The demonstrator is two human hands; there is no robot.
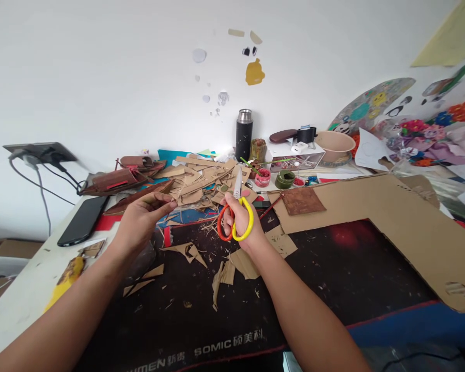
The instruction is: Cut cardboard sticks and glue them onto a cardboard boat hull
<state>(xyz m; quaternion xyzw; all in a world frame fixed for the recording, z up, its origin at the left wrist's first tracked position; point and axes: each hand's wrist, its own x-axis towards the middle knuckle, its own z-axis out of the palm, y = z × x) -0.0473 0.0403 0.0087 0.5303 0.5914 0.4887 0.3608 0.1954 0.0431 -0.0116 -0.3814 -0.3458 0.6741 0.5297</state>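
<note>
My right hand (240,219) is closed round the scissors (251,223), which have one red and one yellow handle loop. Their blades point up and away from me, close together. To the left, my left hand (145,214) is held in a pinch, thumb against fingertips. What sits in that pinch, if anything, is too small to tell. Just beyond both hands lies a heap of cut cardboard scraps (201,178). Below them, loose cardboard offcuts (188,253) and small shavings lie on the black desk mat (170,320).
A large L-shaped cardboard sheet (344,201) covers the right side, with a brown painted square (303,200) on it. Paint jars (284,179) and a black thermos (244,135) stand behind. At left are a phone (83,221) and a brown cardboard model (116,181).
</note>
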